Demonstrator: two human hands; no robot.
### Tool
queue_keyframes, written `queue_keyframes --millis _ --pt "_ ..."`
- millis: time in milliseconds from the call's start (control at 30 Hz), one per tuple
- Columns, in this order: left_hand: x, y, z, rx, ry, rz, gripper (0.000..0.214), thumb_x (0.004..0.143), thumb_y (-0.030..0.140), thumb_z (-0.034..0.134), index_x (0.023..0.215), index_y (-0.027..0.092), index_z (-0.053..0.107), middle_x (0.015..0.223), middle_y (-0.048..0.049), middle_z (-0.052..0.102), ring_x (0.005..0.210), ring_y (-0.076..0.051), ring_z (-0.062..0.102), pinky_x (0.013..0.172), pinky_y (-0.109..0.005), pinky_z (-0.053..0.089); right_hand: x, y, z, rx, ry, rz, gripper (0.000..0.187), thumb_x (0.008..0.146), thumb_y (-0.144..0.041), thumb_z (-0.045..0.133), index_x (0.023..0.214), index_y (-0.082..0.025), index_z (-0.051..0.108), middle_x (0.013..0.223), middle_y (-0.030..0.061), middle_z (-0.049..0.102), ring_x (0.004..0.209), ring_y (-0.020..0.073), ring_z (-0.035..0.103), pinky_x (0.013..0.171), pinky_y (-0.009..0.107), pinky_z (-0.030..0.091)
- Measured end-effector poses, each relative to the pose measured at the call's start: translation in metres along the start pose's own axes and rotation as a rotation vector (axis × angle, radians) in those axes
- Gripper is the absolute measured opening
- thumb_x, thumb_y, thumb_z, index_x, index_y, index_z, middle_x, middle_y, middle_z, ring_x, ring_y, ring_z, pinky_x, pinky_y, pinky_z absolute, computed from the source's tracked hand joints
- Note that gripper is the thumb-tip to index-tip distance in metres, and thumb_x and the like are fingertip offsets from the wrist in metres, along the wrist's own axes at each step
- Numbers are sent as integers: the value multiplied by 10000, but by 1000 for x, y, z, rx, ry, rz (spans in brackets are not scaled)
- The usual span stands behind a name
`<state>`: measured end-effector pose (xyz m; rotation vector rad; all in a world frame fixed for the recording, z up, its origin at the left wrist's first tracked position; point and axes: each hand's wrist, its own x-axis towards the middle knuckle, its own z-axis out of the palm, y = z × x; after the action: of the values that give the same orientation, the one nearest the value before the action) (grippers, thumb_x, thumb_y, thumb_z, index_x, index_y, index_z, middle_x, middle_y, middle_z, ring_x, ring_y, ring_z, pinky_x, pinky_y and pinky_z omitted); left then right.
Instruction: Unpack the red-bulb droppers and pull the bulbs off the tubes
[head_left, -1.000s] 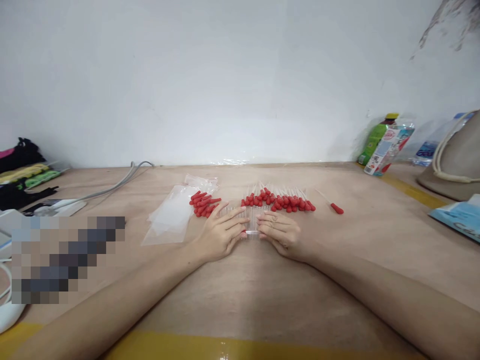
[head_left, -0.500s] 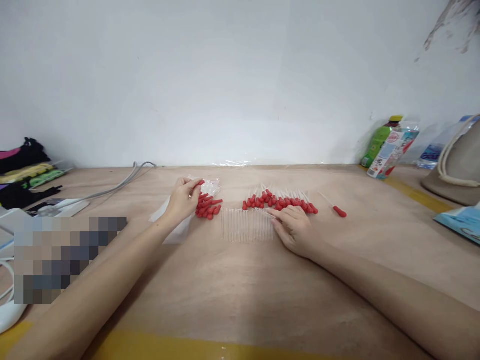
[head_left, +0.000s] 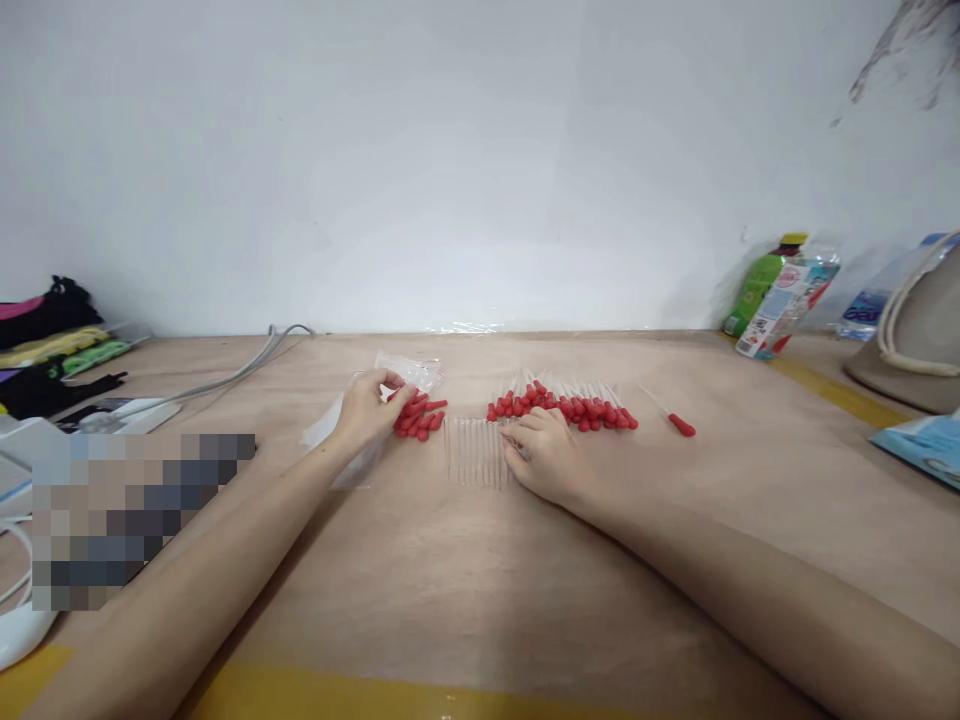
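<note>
My left hand (head_left: 367, 408) is at the left edge of a pile of red rubber dropper bulbs (head_left: 424, 420), thumb and forefinger closed around a red bulb. Beside the pile a row of thin clear glass tubes (head_left: 472, 452) lies side by side on the table. Over the right part of that row rests my right hand (head_left: 546, 455), its fingertips pinched at a glass tube; the fingers partly cover it. Behind the right hand lie several droppers (head_left: 592, 410), red bulbs toward me and tubes pointing away. A single dropper (head_left: 681, 425) lies apart on the right.
Clear plastic bags (head_left: 409, 372) lie behind and under my left hand. A grey cable (head_left: 251, 368) runs at the left, near folded dark and coloured fabric (head_left: 49, 320). Bottles (head_left: 787, 300), a beige bag (head_left: 915, 340) and a blue packet (head_left: 922, 440) stand or lie at the right.
My right hand has moved left along the row of glass tubes, covering its right part. My left hand has come down slightly toward me at the bulb pile.
</note>
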<state>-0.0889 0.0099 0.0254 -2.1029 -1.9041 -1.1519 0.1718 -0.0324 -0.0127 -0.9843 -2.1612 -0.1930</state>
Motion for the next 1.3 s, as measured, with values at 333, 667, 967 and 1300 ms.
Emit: queue_keyframes --millis 333,667,967,1300 --pt "-15 59 22 221 -60 365 175 739 370 579 749 203 631 934 -52 568 935 -244 463 808 -387 351 -6 -12 -21 55 -97 115 397 694 -541 599 867 -189 662 751 33 608 764 179 501 733 336 265" --pt "0 79 48 163 -426 207 366 707 580 533 724 243 672 1069 -78 508 1089 -303 394 871 -482 302 -42 12 -40 29 90 45 179 766 -347 572 767 -183 644 633 3 567 650 134 486 718 322 271" --pt "6 85 49 157 -452 127 281 707 459 562 633 205 659 1065 -77 533 1095 -320 396 885 -491 313 -40 15 -41 26 98 59 162 771 -337 563 769 -192 635 638 -7 558 641 127 496 712 324 284" --pt "-46 64 13 -16 -95 551 68 751 236 515 745 172 539 816 -49 585 782 -171 552 728 -311 452 -39 20 -38 46 201 41 418 768 -272 541 1171 -166 504 1098 115 532 1029 221 497 852 372 420"
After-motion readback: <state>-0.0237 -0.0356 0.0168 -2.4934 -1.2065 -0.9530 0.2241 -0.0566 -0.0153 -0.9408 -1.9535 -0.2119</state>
